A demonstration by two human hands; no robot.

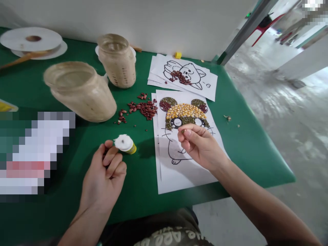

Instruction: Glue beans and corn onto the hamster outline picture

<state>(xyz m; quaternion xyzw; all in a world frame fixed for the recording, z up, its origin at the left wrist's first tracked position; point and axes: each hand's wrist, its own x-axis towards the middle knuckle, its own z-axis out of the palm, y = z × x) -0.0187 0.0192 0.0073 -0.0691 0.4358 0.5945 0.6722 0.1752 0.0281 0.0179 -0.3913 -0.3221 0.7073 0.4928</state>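
My right hand (pixel 198 143) is over the hamster drawing (pixel 176 147), thumb and forefinger pinching what looks like a small mung bean. On that sheet, yellow corn kernels (pixel 188 111) cover the forehead. Green mung beans (pixel 188 121) fill the band around the eyes, and both ears mix green and dark red beans. My left hand (pixel 106 171) is closed with curled fingers left of the sheet; what lies inside is hidden. Just beyond its fingertips, a small yellow glue bottle (pixel 132 149) with a white, smeared top stands on the green table (pixel 138 177).
Loose red beans (pixel 147 109) lie left of the drawing. Behind them are a tilted cloudy jar (pixel 84 92) and an upright jar (pixel 118 61). A fox drawing (pixel 197 75) with red beans lies at the back, near a yellow cube (pixel 178 55). A white spool (pixel 33 39) sits back left.
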